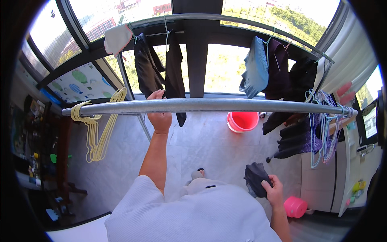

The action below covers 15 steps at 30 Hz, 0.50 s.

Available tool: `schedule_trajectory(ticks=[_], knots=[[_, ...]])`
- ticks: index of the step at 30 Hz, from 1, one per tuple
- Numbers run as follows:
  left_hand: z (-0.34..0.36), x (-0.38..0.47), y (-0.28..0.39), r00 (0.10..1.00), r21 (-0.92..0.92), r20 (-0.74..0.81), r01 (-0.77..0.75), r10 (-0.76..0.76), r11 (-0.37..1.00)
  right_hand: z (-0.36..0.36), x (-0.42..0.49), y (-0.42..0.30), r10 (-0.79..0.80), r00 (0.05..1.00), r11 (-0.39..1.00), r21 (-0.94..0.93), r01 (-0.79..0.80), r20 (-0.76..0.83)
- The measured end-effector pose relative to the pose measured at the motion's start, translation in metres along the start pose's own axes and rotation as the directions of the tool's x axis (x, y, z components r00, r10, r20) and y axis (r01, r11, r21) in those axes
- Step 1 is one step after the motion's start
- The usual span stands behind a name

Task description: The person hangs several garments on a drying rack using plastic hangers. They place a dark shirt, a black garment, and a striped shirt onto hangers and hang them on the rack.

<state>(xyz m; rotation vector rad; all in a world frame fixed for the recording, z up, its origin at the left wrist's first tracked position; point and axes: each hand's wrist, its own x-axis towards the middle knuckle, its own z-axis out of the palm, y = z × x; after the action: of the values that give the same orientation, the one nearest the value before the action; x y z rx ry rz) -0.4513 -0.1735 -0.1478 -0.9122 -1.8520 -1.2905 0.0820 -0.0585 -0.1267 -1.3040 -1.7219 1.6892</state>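
My right hand [275, 190] grips a bunched dark cloth garment [256, 178] low in front of my body, to the right. My left hand [160, 121] is raised behind the near metal rail [205, 105], which hides the middle of it. Its fingertips show above the rail, beside dark hanging trousers [147, 68]; I cannot tell whether they touch the fabric. Another black garment [174, 66] hangs just to the right of that hand. Yellow hangers [99, 136] hang bare at the left end of the near rail, and blue and purple hangers [325, 136] crowd its right end.
A far rail [196, 17] by the windows carries a white cloth [118, 38], a light blue garment [256, 68] and dark clothes. On the tiled floor stand a red bucket [242, 121] and, nearer right, a pink container [295, 207]. A white cabinet [319, 178] is at right.
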Motion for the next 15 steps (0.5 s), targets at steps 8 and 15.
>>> schedule_trajectory(ticks=[8, 15], knots=[[-0.001, 0.055, -0.026, 0.993, 0.126, -0.057, -0.092, 0.1, 0.988, -0.003, 0.005, 0.015, 0.001, 1.0, 0.999, -0.049, 0.0, 0.032], [0.015, 0.118, -0.066, 0.996, 0.364, -0.086, 0.036, -0.005, 0.931, 0.004, -0.016, 0.02, -0.029, 0.999, 0.981, -0.194, 0.022, -0.034]])
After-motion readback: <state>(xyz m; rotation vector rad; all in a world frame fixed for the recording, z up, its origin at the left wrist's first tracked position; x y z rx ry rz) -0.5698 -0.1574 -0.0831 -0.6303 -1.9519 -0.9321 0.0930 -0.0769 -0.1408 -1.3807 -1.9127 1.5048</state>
